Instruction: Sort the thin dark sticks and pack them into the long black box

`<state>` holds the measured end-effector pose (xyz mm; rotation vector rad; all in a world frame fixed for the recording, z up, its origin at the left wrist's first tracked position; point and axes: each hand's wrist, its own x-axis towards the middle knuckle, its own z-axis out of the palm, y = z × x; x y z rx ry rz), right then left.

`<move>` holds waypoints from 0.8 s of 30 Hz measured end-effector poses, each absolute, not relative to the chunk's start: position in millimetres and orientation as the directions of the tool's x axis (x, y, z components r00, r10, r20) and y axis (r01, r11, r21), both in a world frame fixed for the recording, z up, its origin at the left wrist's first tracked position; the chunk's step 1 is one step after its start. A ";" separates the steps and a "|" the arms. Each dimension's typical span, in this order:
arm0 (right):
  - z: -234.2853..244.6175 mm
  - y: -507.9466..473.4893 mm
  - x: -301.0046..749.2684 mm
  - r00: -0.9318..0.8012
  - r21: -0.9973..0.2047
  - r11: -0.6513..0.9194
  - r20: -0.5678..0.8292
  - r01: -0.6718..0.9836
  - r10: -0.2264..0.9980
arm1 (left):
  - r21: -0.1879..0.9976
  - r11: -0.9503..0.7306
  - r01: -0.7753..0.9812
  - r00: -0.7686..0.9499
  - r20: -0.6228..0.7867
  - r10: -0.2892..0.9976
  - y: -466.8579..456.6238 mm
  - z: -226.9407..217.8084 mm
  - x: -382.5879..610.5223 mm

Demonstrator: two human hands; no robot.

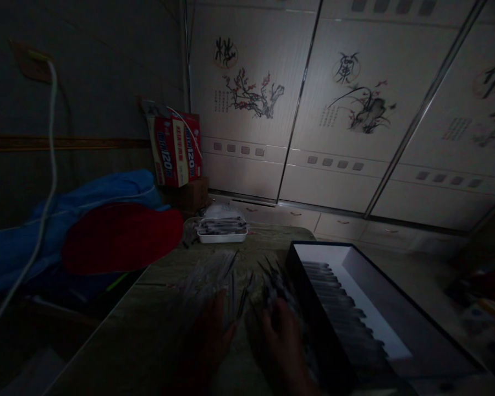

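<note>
The light is dim and both hands are partly blurred. My left hand [212, 335] is low over the table, thumb and forefinger apart, beside slim pen-like sticks [232, 289] and a loose spread of clear plastic sleeves [200, 278]. I cannot see anything held in it. To the right, my right hand [285, 338] has its fingers curled at the near end of a bunch of thin dark pen-like pieces [274, 280]. What lies between those fingers is hidden. An open dark box [319, 313] with a white inside stands right of it, holding a row of sleeved slim pieces [338, 300].
A white tray [223, 238] full of similar slim pieces sits at the table's [148, 319] far end. Left of the table lie a red round cushion-like thing [124, 239] and blue cloth [107, 190]. A white cable [51, 143] hangs there. Behind are a red carton [176, 148] and sliding cabinet doors [247, 132].
</note>
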<state>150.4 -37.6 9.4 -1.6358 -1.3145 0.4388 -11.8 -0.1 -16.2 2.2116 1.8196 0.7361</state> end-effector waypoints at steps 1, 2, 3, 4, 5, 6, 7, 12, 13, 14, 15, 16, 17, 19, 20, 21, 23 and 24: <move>5.6 -38.6 148.7 0.382 -0.851 0.044 0.281 0.523 0.881 | 0.429 -0.236 0.872 0.137 0.250 0.959 -0.2 -16.1 -11.9; 2.6 -39.2 147.4 0.390 -0.861 0.050 0.281 0.507 0.877 | 0.419 -0.233 0.877 0.142 0.237 0.961 -0.6 -15.1 -11.9; 0.6 -39.4 146.8 0.383 -0.866 0.055 0.276 0.498 0.882 | 0.410 -0.225 0.884 0.143 0.220 0.965 -1.1 -13.3 -11.7; -0.6 -39.4 146.7 0.367 -0.868 0.060 0.269 0.492 0.890 | 0.402 -0.213 0.891 0.143 0.197 0.970 -1.9 -10.7 -11.3; -1.1 -39.2 147.1 0.350 -0.870 0.063 0.262 0.489 0.899 | 0.394 -0.198 0.897 0.139 0.173 0.975 -2.8 -7.7 -10.8; -1.2 -38.9 147.9 0.337 -0.872 0.068 0.258 0.485 0.906 | 0.386 -0.187 0.903 0.136 0.155 0.979 -3.9 -4.4 -10.3; -1.0 -38.6 148.9 0.326 -0.874 0.074 0.256 0.480 0.910 | 0.376 -0.179 0.909 0.134 0.143 0.981 -5.1 -1.1 -9.7; -3.5 -37.8 153.0 0.289 -0.885 0.129 0.279 0.447 0.916 | 0.287 -0.170 0.943 0.154 0.079 0.985 -9.6 8.3 -9.0; -5.6 -37.7 153.4 0.289 -0.886 0.130 0.280 0.446 0.915 | 0.268 -0.170 0.948 0.159 0.064 0.985 -9.6 7.7 -9.5; -8.2 -37.6 153.7 0.296 -0.885 0.127 0.281 0.448 0.913 | 0.255 -0.172 0.952 0.162 0.060 0.985 -9.2 6.3 -10.2; -11.2 -37.5 154.0 0.303 -0.882 0.123 0.283 0.455 0.910 | 0.246 -0.176 0.953 0.165 0.064 0.984 -8.4 4.4 -11.1; -14.5 -37.3 154.4 0.310 -0.876 0.121 0.290 0.466 0.906 | 0.241 -0.176 0.954 0.164 0.070 0.984 -7.4 2.2 -12.1; -17.5 -37.0 154.9 0.314 -0.870 0.121 0.298 0.479 0.901 | 0.237 -0.175 0.955 0.162 0.075 0.984 -6.2 0.0 -13.1; -22.2 -36.4 156.1 0.315 -0.857 0.121 0.311 0.501 0.897 | 0.223 -0.173 0.959 0.161 0.071 0.984 -4.1 -3.4 -15.1; -23.4 -36.1 156.8 0.309 -0.853 0.120 0.310 0.508 0.899 | 0.212 -0.170 0.962 0.161 0.056 0.985 -3.5 -4.4 -16.0; -23.8 -35.9 157.3 0.308 -0.853 0.116 0.306 0.509 0.901 | 0.200 -0.167 0.965 0.163 0.037 0.986 -3.1 -4.9 -16.7; -22.9 -35.9 158.0 0.309 -0.858 0.109 0.296 0.501 0.904 | 0.189 -0.165 0.968 0.167 0.004 0.986 -3.3 -4.8 -17.9; -21.8 -36.2 158.2 0.313 -0.862 0.109 0.293 0.495 0.903 | 0.193 -0.164 0.968 0.167 -0.004 0.986 -3.6 -4.6 -18.4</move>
